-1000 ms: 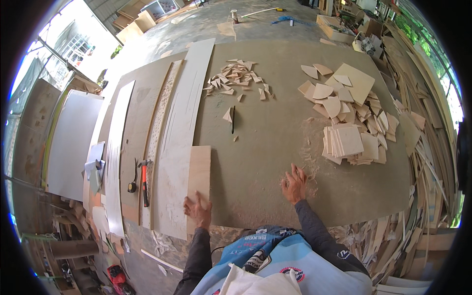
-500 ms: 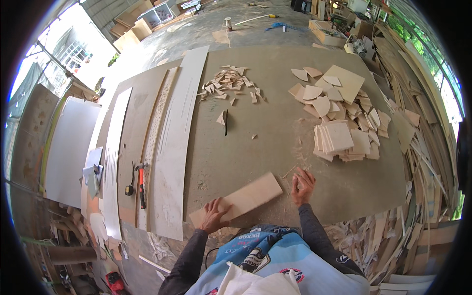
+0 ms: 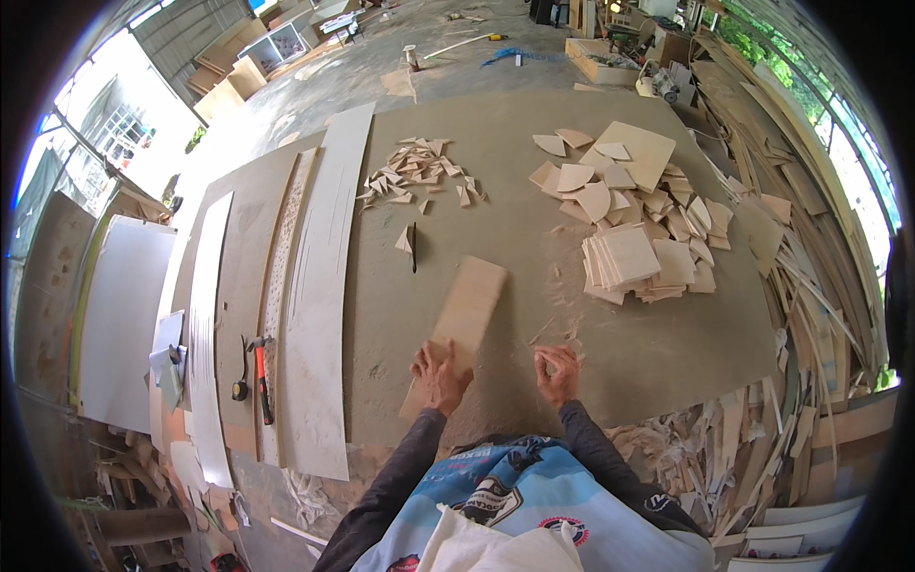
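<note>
A pale rectangular plywood board lies at a slant in front of me. My left hand grips its near part, fingers over the upper face. To the right, my right hand is closed with curled fingers just above the work surface; whatever it may hold is hidden. Beyond it, a thin wood sliver lies among sawdust. A stack of square wood pieces sits at the right beside a heap of curved offcuts. Farther left are a dark pencil-like stick and a small wood triangle.
Small wood scraps are piled at the far middle of the brown sheet. Long white panels run along the left, with a red-handled hammer and tape measure. Timber strips crowd the right side.
The plywood board has swung up from a flatter slant to a steeper one, turning under my left hand. My right hand has curled its fingers in more. The whole view has shifted slightly.
</note>
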A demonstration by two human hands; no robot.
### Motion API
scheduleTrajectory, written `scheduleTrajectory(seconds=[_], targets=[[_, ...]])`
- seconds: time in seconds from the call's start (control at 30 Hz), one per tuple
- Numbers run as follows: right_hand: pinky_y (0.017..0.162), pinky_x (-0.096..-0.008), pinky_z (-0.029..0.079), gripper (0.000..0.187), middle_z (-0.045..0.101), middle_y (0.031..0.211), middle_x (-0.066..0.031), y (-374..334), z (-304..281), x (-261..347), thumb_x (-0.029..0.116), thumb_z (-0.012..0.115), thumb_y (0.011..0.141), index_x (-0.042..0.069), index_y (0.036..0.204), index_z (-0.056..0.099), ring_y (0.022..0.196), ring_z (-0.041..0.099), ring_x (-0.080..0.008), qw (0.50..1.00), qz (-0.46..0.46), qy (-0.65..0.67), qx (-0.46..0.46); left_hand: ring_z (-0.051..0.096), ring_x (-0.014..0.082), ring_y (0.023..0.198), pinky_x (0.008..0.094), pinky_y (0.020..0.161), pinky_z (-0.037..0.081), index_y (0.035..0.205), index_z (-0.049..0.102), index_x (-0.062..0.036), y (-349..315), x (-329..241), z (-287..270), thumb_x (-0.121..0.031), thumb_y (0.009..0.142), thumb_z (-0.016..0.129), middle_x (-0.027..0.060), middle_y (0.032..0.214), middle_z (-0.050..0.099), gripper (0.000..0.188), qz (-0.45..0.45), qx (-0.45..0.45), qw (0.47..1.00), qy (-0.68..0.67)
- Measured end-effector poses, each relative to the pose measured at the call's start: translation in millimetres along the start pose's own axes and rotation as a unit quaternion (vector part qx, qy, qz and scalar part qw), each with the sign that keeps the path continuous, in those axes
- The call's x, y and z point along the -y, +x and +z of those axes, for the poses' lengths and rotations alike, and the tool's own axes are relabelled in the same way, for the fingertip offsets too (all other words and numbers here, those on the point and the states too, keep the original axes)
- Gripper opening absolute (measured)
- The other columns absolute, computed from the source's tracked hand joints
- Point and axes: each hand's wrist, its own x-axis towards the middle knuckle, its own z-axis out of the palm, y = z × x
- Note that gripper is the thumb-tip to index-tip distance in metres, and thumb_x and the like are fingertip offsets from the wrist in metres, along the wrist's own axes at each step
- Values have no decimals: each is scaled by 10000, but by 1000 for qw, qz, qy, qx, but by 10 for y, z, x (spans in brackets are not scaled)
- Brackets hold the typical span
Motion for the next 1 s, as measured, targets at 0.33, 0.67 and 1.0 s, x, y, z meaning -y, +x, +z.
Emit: scheduleTrajectory(seconds=[0.33, 0.67, 1.0], targets=[[865, -378, 522, 139, 761, 1005, -94, -95, -199, -167, 123, 677, 923, 15, 963, 755, 943, 674, -247, 990, 100, 17, -99, 358, 397, 1328, 562, 1055, 318, 1364, 604, -180, -337, 814, -123, -376, 714, 830, 191, 1397, 426, 715, -54, -25, 997, -38], [885, -377, 518, 227, 766, 976, -105, -137, -20, -111, 231, 675, 943, 22, 957, 763, 940, 689, -243, 992, 121, 30, -27, 395, 367, 1263, 544, 999, 362, 1337, 643, -172, 320, 1407, -540, -396, 709, 829, 146, 1367, 454, 693, -135, -77, 987, 38], [890, -377, 523, 172, 766, 978, -102, -271, -114, -284, 170, 685, 915, 23, 960, 762, 915, 701, -251, 988, 142, 7, -52, 415, 395, 1283, 602, 1052, 346, 1325, 661, -142, 1830, 1584, -974, -402, 737, 821, 168, 1320, 496, 663, -72, -25, 996, 38]])
